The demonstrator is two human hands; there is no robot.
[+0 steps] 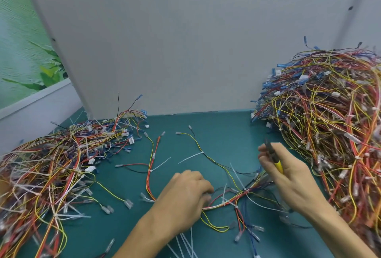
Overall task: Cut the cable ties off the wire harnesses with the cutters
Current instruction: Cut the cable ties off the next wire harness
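Right hand (288,177) gripped the yellow-handled cutters (273,157), raised clear of the worktop (222,134) — left hand (185,193), fingers curled, pinched the wire harness (233,200) lying there.

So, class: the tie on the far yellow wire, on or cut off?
On: the tie loops round the yellow wire, tail uncut, pointing left.
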